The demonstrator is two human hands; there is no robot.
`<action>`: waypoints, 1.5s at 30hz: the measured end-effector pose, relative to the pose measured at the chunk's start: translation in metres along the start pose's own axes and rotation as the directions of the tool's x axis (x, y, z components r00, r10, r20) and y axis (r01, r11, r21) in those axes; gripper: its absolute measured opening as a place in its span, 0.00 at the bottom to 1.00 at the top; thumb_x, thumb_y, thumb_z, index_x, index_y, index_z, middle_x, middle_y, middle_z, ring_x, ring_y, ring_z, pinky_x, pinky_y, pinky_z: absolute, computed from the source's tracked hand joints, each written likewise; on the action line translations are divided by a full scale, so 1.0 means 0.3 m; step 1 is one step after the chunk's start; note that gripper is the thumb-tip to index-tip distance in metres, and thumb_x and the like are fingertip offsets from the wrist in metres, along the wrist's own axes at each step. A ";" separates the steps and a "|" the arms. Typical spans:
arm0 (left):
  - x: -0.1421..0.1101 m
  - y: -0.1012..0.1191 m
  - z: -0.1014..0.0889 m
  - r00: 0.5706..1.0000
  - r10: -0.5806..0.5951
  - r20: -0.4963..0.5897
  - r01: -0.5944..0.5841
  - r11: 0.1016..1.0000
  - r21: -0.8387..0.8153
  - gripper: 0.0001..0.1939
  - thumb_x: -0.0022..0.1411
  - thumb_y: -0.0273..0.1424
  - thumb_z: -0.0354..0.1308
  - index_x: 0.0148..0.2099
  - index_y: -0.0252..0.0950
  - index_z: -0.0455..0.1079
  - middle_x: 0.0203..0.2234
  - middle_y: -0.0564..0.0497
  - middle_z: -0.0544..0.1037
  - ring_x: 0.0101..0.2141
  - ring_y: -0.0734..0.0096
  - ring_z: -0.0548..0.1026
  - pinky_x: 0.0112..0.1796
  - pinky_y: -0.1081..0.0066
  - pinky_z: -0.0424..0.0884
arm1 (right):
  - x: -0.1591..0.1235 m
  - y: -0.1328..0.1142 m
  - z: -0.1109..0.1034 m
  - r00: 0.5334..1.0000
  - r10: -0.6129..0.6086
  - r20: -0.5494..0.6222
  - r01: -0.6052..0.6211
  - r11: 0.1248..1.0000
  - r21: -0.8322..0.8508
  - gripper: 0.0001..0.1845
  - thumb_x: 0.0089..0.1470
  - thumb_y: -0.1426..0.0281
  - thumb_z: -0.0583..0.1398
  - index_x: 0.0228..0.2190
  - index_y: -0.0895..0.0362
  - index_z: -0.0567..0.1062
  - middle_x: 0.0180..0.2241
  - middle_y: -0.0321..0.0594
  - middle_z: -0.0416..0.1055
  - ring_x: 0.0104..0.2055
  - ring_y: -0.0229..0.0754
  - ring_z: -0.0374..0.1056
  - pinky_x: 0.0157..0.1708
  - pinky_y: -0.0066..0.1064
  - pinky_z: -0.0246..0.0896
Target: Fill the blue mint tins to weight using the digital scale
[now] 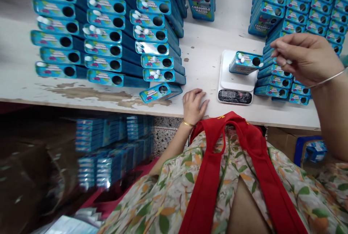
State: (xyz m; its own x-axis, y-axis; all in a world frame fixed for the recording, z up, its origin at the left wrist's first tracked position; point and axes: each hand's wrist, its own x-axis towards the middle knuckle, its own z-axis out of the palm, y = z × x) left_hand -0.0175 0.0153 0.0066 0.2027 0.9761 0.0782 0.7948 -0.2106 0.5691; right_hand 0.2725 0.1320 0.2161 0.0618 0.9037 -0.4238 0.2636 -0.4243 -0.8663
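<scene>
My left hand (193, 106) lies flat on the white table, fingers apart, holding nothing. My right hand (301, 55) is raised above the right-hand tins, its fingers curled together. A small white candy (289, 61) shows between those fingers. Just left of it, a blue candy tin (243, 68) stands on a white kitchen scale (225, 78). Several white candies rest on that tin's top, beside its round dark hole. The scale's display is lit, but I cannot read it surely. Near my left hand, one blue tin (152, 95) sits askew at the table's edge, with white candies visible in its hole.
Rows of open blue tins (104, 49) fill the left of the table, many with loose candies on top. More tins (274, 78) stand in rows at the right. A short row (201, 7) is at the back. Below the table are stacked blue packs (114, 165).
</scene>
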 end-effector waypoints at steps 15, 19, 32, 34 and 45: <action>-0.002 -0.005 0.002 1.000 -0.008 0.009 0.007 0.999 0.040 0.18 0.67 0.42 0.52 0.52 0.38 0.70 0.50 0.41 0.73 0.51 0.56 0.69 0.53 0.57 0.63 | -0.045 0.138 -0.055 0.998 0.068 0.010 -0.069 0.997 0.038 0.08 0.52 0.67 0.69 0.31 0.58 0.77 0.25 0.37 0.67 0.21 0.31 0.56 0.17 0.26 0.41; -0.005 -0.002 -0.001 1.000 0.008 -0.012 -0.008 1.000 0.023 0.19 0.67 0.43 0.51 0.52 0.37 0.70 0.49 0.40 0.73 0.51 0.56 0.69 0.53 0.56 0.63 | -0.043 0.162 -0.032 0.998 -0.060 0.017 0.061 0.995 -0.085 0.07 0.54 0.66 0.67 0.34 0.57 0.78 0.21 0.35 0.65 0.19 0.32 0.55 0.18 0.27 0.46; 0.371 0.289 -0.120 0.932 0.361 -0.039 -0.356 0.929 0.098 0.39 0.63 0.58 0.48 0.67 0.40 0.56 0.67 0.41 0.57 0.69 0.49 0.49 0.65 0.48 0.44 | -0.105 0.308 0.068 0.785 -0.608 0.115 0.536 0.575 -0.618 0.22 0.64 0.68 0.52 0.55 0.60 0.73 0.33 0.47 0.72 0.37 0.49 0.70 0.39 0.39 0.67; 0.393 0.302 -0.109 0.920 0.392 -0.013 -0.389 0.917 0.090 0.38 0.63 0.58 0.48 0.67 0.41 0.57 0.67 0.42 0.57 0.69 0.50 0.47 0.66 0.48 0.41 | -0.088 0.312 0.086 0.790 -0.596 0.141 0.536 0.561 -0.631 0.22 0.65 0.69 0.51 0.56 0.62 0.73 0.34 0.48 0.72 0.38 0.48 0.70 0.39 0.38 0.67; 0.480 0.389 -0.120 0.886 0.451 0.107 -0.462 0.878 0.125 0.37 0.63 0.54 0.51 0.68 0.40 0.55 0.67 0.40 0.58 0.68 0.46 0.50 0.65 0.45 0.40 | -0.100 0.269 0.005 0.911 -0.383 -0.150 0.346 0.911 -0.225 0.19 0.61 0.61 0.59 0.48 0.59 0.78 0.29 0.41 0.72 0.29 0.39 0.67 0.31 0.32 0.65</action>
State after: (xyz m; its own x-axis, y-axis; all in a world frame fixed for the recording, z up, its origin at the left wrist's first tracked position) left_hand 0.0837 0.1332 0.1137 0.5993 0.7643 0.2380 0.6758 -0.6424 0.3613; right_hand 0.2905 0.0706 0.1585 0.0996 0.9949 -0.0144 0.4781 -0.0605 -0.8762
